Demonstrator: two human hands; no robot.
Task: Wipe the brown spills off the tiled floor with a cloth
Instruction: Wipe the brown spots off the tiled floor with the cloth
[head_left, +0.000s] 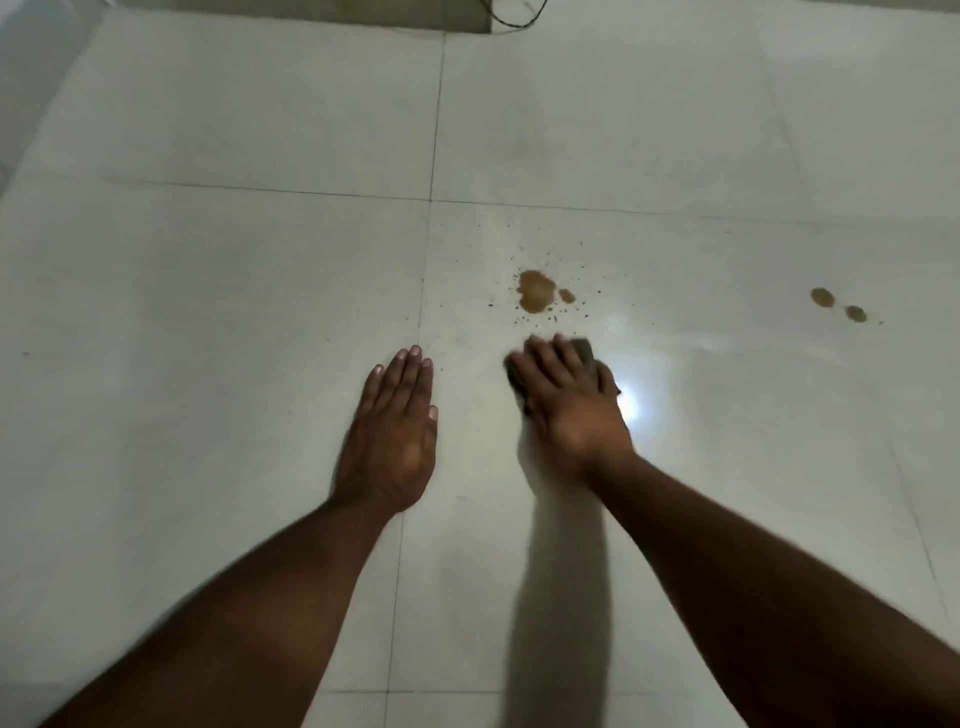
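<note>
A brown puddle (535, 292) with a smaller blot beside it and fine splatter lies on the pale tiled floor (260, 270). Two smaller brown drops (822, 297) sit far to the right. My right hand (569, 397) presses flat, fingers straight, on a dark brown cloth (584, 349) just short of the puddle. Most of the cloth is hidden under the palm. My left hand (395, 439) rests flat on the tile to the left, fingers straight, holding nothing.
A faint brownish smear (524, 150) marks the tile beyond the puddle. A wall base and a black cable (511, 21) run along the top edge. A bright light glare (631, 405) reflects beside my right hand.
</note>
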